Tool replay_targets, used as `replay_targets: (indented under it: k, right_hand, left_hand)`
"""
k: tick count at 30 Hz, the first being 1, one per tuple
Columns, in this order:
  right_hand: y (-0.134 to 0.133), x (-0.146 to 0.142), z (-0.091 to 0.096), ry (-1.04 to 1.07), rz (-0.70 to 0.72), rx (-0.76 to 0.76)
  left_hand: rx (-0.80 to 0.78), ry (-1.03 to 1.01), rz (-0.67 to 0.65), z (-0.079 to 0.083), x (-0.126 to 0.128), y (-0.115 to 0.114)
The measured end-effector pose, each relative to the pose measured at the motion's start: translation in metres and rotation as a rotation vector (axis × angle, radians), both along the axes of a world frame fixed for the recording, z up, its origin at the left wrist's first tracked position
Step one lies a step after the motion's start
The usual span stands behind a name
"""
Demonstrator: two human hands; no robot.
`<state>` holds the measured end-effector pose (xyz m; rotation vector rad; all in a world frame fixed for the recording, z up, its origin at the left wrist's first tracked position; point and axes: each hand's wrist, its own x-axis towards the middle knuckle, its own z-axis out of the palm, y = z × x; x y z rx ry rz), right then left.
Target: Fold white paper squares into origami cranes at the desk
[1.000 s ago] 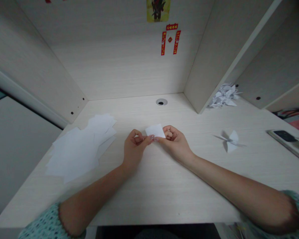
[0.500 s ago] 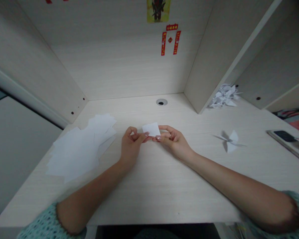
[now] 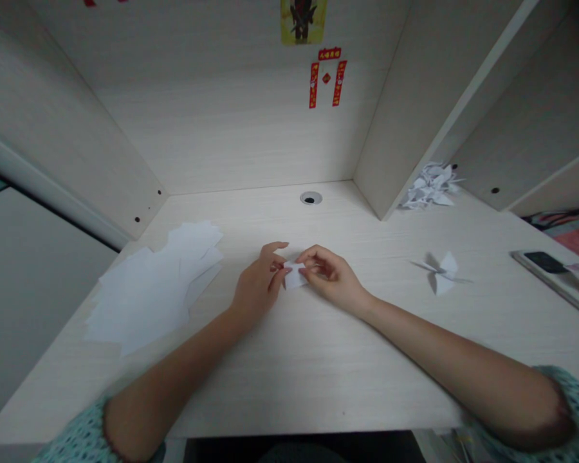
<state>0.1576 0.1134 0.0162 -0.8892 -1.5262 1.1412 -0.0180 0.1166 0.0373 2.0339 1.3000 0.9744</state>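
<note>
A small folded piece of white paper (image 3: 295, 277) is held between my two hands, just above the middle of the desk. My left hand (image 3: 260, 276) pinches its left edge between thumb and fingers, with the index finger raised and stretched out. On the other side, my right hand (image 3: 335, 273) grips the paper's upper right part with thumb and fingertips. Part of the paper's top edge is hidden behind the fingers. To the right lies a folded white paper pinwheel shape (image 3: 444, 275).
Overlapping white paper sheets (image 3: 145, 296) spread over the desk's left side. A heap of folded white paper (image 3: 431, 186) sits behind the divider panel (image 3: 444, 96). At the far right is a phone (image 3: 554, 276). A round cable hole (image 3: 311, 198) is near the back wall.
The paper has come down toward me and now hangs below the fingertips instead of standing above them. My left index finger has lifted, and both hands have shifted their grip.
</note>
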Motion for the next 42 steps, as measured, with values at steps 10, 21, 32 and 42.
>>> replay_targets:
  k: [10, 21, 32, 42]
  right_hand:
    - [0.0037, 0.0013, 0.0071, 0.057, -0.216, -0.031]
    - [0.0014, 0.0019, 0.0031, 0.154, 0.008, -0.105]
    - [-0.0018, -0.0020, 0.0090, 0.271, -0.026, -0.234]
    - [0.0026, -0.0011, 0.0057, 0.304, -0.046, -0.237]
  left_hand:
    - [-0.221, -0.254, -0.034, 0.0057, 0.0020, -0.0030]
    - [-0.245, -0.412, 0.036, 0.0046, 0.0004, 0.0015]
    - [-0.221, -0.472, 0.046, 0.0041, -0.0018, 0.0030]
    - [-0.270, -0.490, 0.057, 0.0045, 0.0020, 0.0006]
